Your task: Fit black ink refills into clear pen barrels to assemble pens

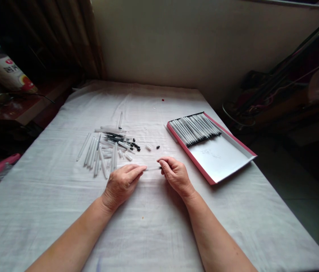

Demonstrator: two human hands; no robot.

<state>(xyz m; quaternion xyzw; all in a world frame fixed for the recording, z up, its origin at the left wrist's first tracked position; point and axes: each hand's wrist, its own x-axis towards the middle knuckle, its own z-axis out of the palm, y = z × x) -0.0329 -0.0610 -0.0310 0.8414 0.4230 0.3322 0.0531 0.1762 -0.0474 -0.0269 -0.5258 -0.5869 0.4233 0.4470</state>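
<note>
Whitish pen, L hand pinched on 1 end, R hand clamped on blk end

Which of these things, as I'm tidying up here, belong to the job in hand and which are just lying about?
Job in hand, it seems:
pen, between left hand and right hand
loose tubes
small black caps
filled rows in the tray

Likely just lying about:
jar at left
pink plastic thing
tiny red bit

Greyish white and black on the slim pen piece between left hand and right hand. Right of both hands, pinkish red along the tray, black-ended frosted white on its row of pens. Beneath them, white across the tablecloth.
</note>
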